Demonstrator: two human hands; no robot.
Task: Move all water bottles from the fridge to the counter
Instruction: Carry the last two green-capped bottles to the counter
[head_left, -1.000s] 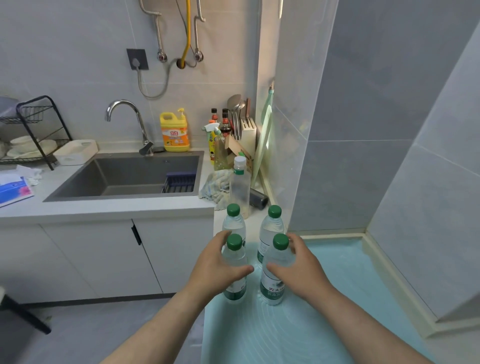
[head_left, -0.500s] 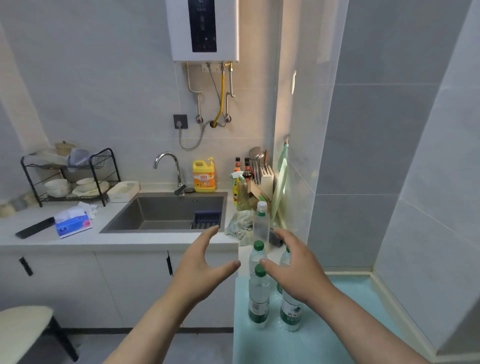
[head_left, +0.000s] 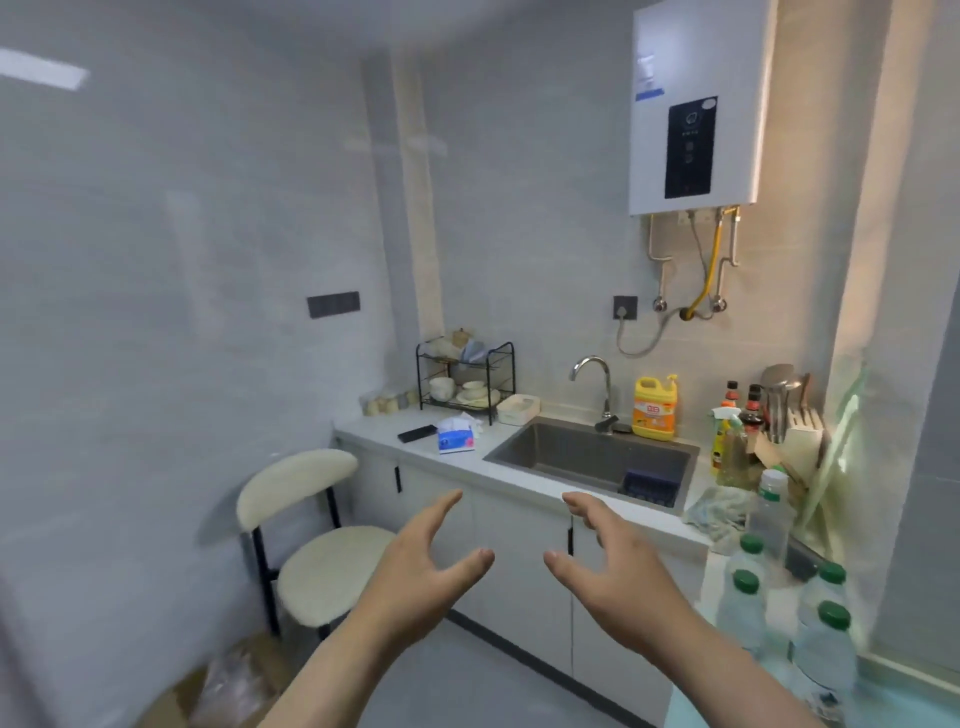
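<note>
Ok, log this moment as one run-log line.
left hand: open, empty | right hand: open, empty | green-capped water bottles: four, upright on counter | fridge: not in view

Clear plastic bottles (head_left: 826, 654), metal sink (head_left: 582, 457)

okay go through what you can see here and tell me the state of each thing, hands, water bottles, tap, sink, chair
Left hand: open, empty, in mid-air.
Right hand: open, empty, in mid-air.
Green-capped water bottles: four, upright, capped, standing on the light blue mat.
White-capped bottle: upright, capped, behind them.
Tap: no water seen running.
Sink: no water visible, dark basket inside.
Chair: unoccupied.
</note>
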